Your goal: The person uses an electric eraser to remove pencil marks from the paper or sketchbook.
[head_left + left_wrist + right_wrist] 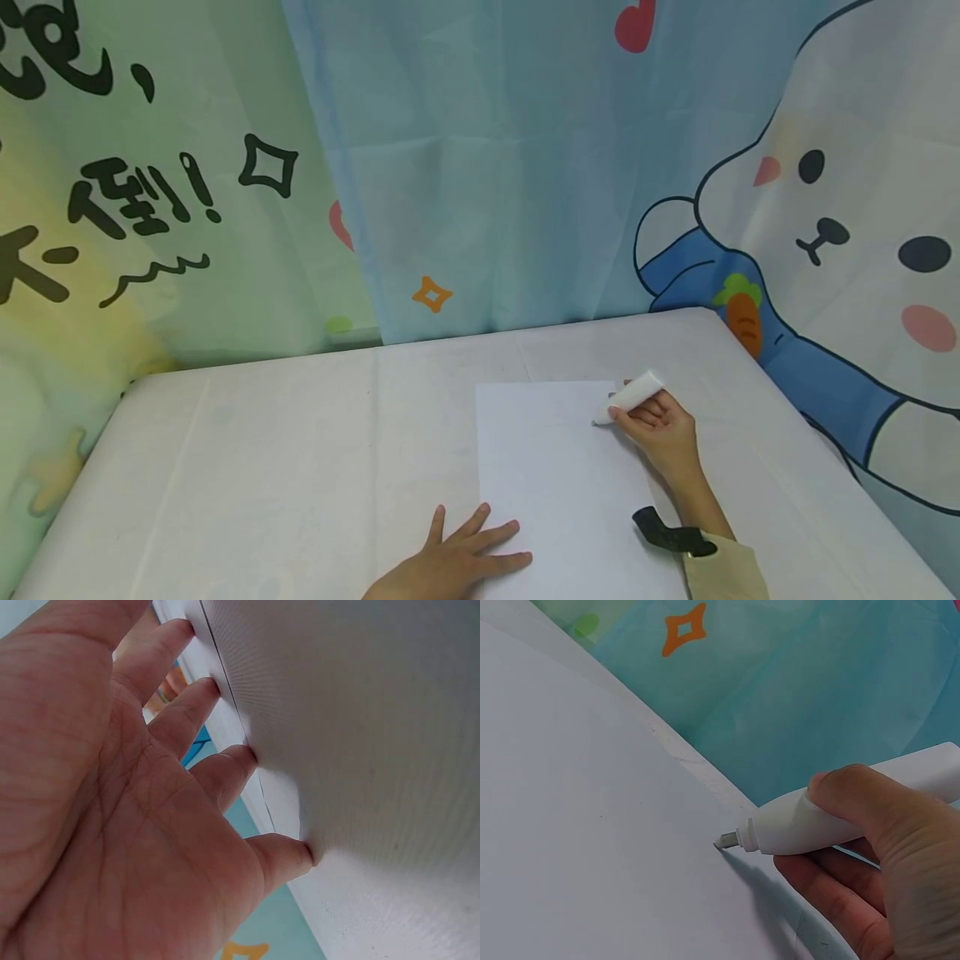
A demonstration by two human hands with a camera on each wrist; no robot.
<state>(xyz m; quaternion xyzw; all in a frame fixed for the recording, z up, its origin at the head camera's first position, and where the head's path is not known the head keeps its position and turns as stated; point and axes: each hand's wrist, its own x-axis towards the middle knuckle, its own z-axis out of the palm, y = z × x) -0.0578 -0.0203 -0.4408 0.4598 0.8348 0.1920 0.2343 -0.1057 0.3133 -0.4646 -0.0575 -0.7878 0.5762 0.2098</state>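
Right hand (669, 433) pinches the pen (636, 392) by the far right corner of the sheet (555, 467). Left hand (459, 562), fingers spread wide, rests across the sheet's left edge, gripping nothing. Caution: light left-hand pressure may let the sheet slip; heavy pen pressure may crease it. The pen is tilted, tip down toward the sheet's left and near edges; its long axis crosses the right edge diagonally, tail raised.

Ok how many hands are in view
2: left hand on the left edge of the paper; right hand near its upper right corner, holding a white pen-like tool.
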